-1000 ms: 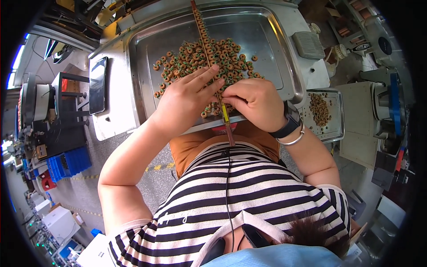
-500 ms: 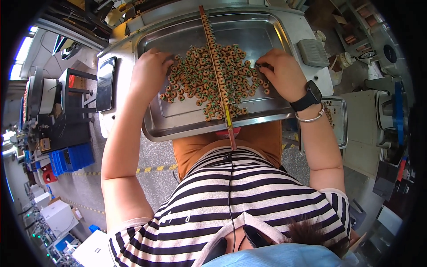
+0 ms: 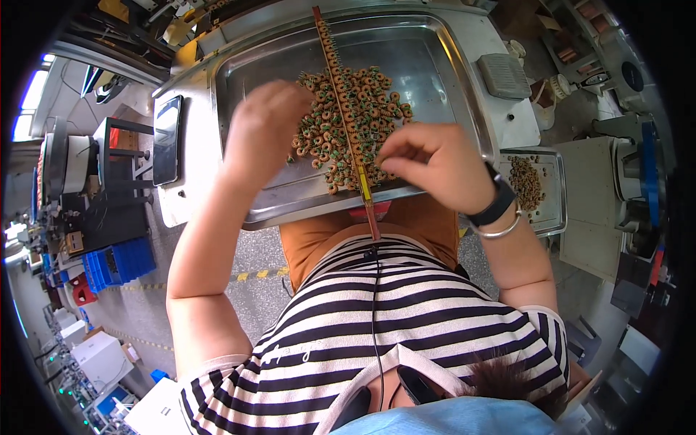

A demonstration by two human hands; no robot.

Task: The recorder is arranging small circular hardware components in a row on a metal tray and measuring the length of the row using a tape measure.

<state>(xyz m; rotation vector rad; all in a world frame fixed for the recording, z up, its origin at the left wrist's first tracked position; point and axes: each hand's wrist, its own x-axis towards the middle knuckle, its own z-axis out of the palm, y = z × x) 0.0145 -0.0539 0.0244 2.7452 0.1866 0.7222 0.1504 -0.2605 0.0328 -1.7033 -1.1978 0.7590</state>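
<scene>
Copper-coloured toroids [image 3: 331, 56] are lined up on strip [image 3: 370, 216] toward 12 o'clock; pile [image 3: 373, 112] remains loose. Left hand [image 3: 267, 123], right hand [image 3: 444, 165]: grip can't be told.

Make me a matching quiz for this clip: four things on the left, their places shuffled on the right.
1. Left hand
2. Long strip
3. Black-screened device
4. Small tray

A. Outside the large tray, to its left
B. Outside the large tray, to its right
C. By the ring pile's left side
D. Lengthwise over the ring pile

Pairs: 1-C, 2-D, 3-A, 4-B
</scene>
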